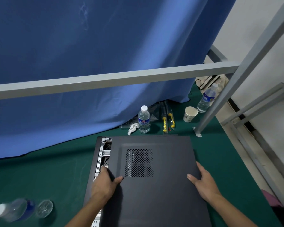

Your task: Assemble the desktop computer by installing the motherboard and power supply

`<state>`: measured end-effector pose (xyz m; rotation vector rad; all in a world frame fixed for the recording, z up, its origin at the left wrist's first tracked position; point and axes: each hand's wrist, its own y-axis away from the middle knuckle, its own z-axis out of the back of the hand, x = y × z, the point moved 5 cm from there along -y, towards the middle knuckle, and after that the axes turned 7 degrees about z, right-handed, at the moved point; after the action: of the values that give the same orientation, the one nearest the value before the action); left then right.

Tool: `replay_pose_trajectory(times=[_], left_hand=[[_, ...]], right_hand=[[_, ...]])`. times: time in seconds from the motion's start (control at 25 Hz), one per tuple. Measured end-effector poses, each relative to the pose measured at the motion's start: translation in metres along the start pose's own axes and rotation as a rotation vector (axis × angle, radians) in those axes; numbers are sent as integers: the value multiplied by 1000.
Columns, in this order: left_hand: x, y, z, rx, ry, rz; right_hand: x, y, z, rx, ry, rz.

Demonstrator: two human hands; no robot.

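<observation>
Head view: a dark grey metal side panel is gripped at opposite edges by the left hand and the right hand, leaving the computer case's left strip uncovered.

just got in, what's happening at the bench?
A person holds the dark side panel of a computer case lying on the green table. The left hand grips the panel's left edge, the right hand its right edge. The panel sits offset to the right, so a strip of the case's interior shows along the left. Water bottles, a paper cup and yellow-handled screwdrivers stand behind.
</observation>
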<state>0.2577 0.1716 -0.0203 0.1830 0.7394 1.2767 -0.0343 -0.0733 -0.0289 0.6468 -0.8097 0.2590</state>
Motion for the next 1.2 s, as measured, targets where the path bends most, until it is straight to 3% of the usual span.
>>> replay_pose_trajectory(times=[0.92, 1.2], left_hand=[[5, -2, 8, 35, -11, -18], [3, -1, 6, -42, 22, -74]], right_hand=[[9, 0, 6, 117, -38, 8], [8, 0, 6, 94, -25, 25]])
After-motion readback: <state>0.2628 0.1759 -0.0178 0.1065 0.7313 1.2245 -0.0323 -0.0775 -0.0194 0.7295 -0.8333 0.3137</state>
